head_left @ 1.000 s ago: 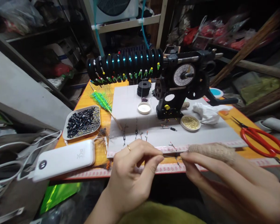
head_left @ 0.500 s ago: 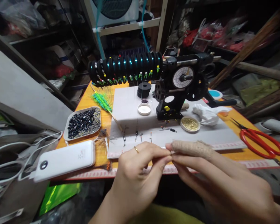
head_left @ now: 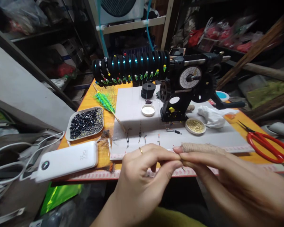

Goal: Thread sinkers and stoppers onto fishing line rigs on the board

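Fingertips together, my left hand [head_left: 144,176] and my right hand [head_left: 227,173] meet over the table's front edge. Both pinch a tiny piece between thumb and fingers; a thin shiny end [head_left: 183,169] pokes out below, and its kind is too small to tell. A ring is on a left finger, and beige tape [head_left: 201,147] wraps a right finger. Behind them, small black-and-metal pieces [head_left: 140,135] lie on the white board [head_left: 130,104]. A dish of tiny gold-coloured parts [head_left: 195,133] stands beyond my right hand.
A black cranked winder [head_left: 175,104] with a dial carries dark foam spools [head_left: 132,67]. On the left are a tray of small black parts [head_left: 67,134], a white power bank [head_left: 66,160] and a green bristly stick [head_left: 106,102]. Red-handled scissors [head_left: 269,146] lie right, near crumpled white tissue [head_left: 213,116].
My hands have moved slightly right in view, still pinched together. The tiny piece's lower end now shows beneath my fingertips. The scene has shifted a little to the right.
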